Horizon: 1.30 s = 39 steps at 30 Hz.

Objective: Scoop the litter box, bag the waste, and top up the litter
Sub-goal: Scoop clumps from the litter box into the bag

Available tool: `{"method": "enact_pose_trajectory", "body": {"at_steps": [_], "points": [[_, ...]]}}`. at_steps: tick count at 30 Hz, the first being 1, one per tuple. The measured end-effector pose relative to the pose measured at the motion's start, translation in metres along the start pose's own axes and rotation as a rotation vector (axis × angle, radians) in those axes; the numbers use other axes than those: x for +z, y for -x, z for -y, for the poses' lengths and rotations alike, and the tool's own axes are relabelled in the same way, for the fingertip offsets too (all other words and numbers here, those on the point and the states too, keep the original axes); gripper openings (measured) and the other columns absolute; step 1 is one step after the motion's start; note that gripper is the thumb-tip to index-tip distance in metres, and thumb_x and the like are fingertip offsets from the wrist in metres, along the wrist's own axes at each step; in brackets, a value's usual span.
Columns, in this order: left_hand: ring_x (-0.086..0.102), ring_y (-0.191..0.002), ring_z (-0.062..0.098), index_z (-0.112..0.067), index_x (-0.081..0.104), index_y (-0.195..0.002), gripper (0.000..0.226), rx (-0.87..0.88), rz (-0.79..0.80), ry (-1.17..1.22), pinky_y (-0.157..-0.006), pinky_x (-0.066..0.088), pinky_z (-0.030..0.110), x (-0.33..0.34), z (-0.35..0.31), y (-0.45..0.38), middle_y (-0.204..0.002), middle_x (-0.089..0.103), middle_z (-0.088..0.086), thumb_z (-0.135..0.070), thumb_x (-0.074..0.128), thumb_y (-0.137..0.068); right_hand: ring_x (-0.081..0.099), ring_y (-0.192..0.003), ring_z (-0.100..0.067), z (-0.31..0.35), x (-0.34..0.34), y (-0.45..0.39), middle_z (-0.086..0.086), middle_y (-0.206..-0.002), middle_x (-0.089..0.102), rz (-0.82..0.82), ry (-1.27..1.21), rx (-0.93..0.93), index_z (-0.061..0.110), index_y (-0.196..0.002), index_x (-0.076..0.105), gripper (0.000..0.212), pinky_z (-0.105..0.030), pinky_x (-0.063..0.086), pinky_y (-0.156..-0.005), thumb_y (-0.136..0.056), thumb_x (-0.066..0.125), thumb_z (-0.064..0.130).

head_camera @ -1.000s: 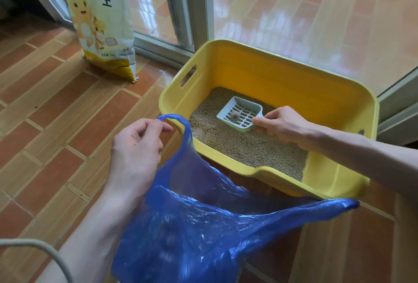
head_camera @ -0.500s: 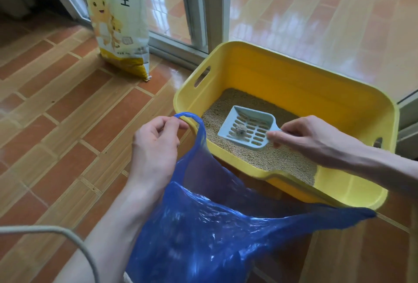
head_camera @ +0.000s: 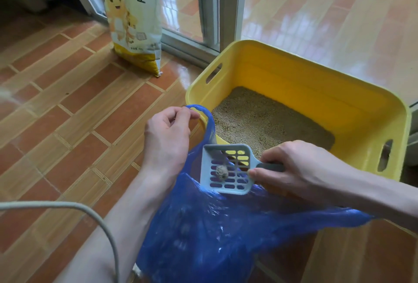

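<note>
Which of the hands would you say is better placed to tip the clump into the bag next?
The right hand: it grips the scoop with the clump over the blue bag. The left hand holds the bag handle up.

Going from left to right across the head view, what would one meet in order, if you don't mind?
Grey cable → litter bag → left hand → scoop → right hand → litter box's right handle slot.

The litter bag [head_camera: 133, 17] is cut off at the top edge; small dark lumps inside the blue bag [head_camera: 203, 233] are perhaps waste.
</note>
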<state>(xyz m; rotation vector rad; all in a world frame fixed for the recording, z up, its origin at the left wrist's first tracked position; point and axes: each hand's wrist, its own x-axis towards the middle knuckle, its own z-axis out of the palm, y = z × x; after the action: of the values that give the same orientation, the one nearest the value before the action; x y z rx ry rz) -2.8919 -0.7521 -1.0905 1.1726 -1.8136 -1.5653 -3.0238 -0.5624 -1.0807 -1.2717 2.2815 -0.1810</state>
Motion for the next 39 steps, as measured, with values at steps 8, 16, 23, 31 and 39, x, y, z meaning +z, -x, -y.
{"method": "enact_pose_trajectory", "body": {"at_steps": [8, 16, 23, 31, 39], "points": [[0.026, -0.048, 0.013, -0.02, 0.074, -0.08, 0.029, 0.006, 0.011, 0.019, -0.05, 0.021, 0.028, 0.0, -0.004, 0.003, -0.057, 0.035, -0.005, -0.02, 0.054, -0.102, 0.064, -0.089, -0.033, 0.027, 0.028, -0.011, -0.004, -0.089, 0.066, -0.103, 0.304, -0.059, 0.019, -0.093, 0.052, 0.044, -0.034, 0.032, -0.063, -0.099, 0.041, 0.062], [0.028, -0.047, 0.012, -0.019, 0.075, -0.08, 0.029, 0.012, 0.023, 0.009, -0.05, 0.023, 0.029, 0.002, -0.004, 0.006, -0.054, 0.035, -0.008, -0.02, 0.056, -0.102, 0.067, -0.086, -0.035, 0.034, 0.048, -0.026, -0.008, -0.094, 0.07, -0.075, 0.401, -0.121, 0.02, -0.088, 0.043, 0.025, -0.035, 0.033, -0.06, -0.104, 0.04, 0.04], [0.027, -0.05, 0.013, -0.018, 0.074, -0.08, 0.029, 0.01, 0.023, 0.002, -0.051, 0.022, 0.029, 0.001, -0.002, 0.005, -0.059, 0.034, -0.002, -0.021, 0.055, -0.102, 0.068, -0.08, -0.032, 0.025, 0.052, -0.028, -0.005, -0.09, 0.07, -0.094, 0.444, -0.137, 0.02, -0.087, 0.045, 0.023, -0.034, 0.033, -0.057, -0.103, 0.04, 0.035], [0.026, -0.052, 0.015, -0.019, 0.075, -0.082, 0.029, 0.03, 0.042, 0.013, -0.051, 0.021, 0.028, 0.003, 0.002, 0.003, -0.062, 0.032, 0.003, -0.022, 0.054, -0.103, 0.066, -0.077, -0.02, -0.005, 0.02, 0.011, 0.008, -0.082, 0.066, -0.308, 0.321, -0.127, 0.027, -0.099, 0.049, 0.047, -0.031, 0.037, -0.053, -0.093, 0.032, 0.071], [0.025, -0.054, 0.018, -0.018, 0.074, -0.081, 0.03, 0.042, 0.032, 0.025, -0.051, 0.017, 0.029, 0.005, 0.001, 0.002, -0.069, 0.034, 0.011, -0.019, 0.054, -0.103, 0.067, -0.069, -0.01, -0.056, -0.024, 0.041, 0.014, -0.082, 0.069, -0.269, -0.054, -0.011, 0.038, -0.104, 0.059, 0.04, -0.038, 0.056, -0.057, -0.082, 0.054, 0.071]]}}
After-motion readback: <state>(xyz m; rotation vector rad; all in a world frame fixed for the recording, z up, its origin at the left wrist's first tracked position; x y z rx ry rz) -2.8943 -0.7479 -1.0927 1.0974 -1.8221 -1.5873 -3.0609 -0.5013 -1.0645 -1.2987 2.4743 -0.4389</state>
